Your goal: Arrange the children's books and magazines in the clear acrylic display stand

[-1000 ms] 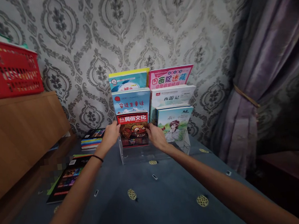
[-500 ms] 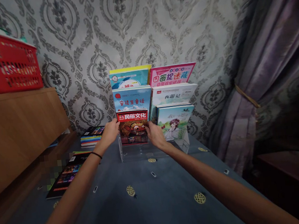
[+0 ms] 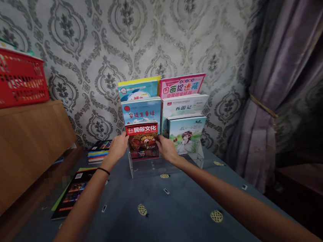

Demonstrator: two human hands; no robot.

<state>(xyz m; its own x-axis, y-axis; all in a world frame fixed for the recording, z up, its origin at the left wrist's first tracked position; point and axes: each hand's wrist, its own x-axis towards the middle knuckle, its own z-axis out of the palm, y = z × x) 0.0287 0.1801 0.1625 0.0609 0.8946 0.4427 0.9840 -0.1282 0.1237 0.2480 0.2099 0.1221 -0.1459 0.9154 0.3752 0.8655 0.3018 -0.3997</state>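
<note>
A red book (image 3: 143,142) with a mask on its cover stands upright in the front left of a clear tiered book rack (image 3: 143,170). My left hand (image 3: 119,145) grips the book's left edge, fingers partly hidden behind it. On its right edge my right hand (image 3: 166,148) is closed, thumb toward the cover. Behind the red book rise a blue book (image 3: 142,110) and a light-blue one (image 3: 138,90) with a yellow edge behind it. In the right column are a green-and-blue book (image 3: 187,135), a white one (image 3: 187,106) and a pink one (image 3: 183,86).
Dark-covered books (image 3: 73,190) lie on the patterned blue tablecloth (image 3: 178,227) at left, with a book stack (image 3: 98,154) farther back. A red basket (image 3: 8,73) sits on a wooden cabinet (image 3: 22,139). Patterned wallpaper is behind; a tied curtain (image 3: 258,126) hangs at right.
The view has shifted slightly, so the rack and books appear a little lower. Both hands stay at the red book's edges, and the book stays in its place in the rack.
</note>
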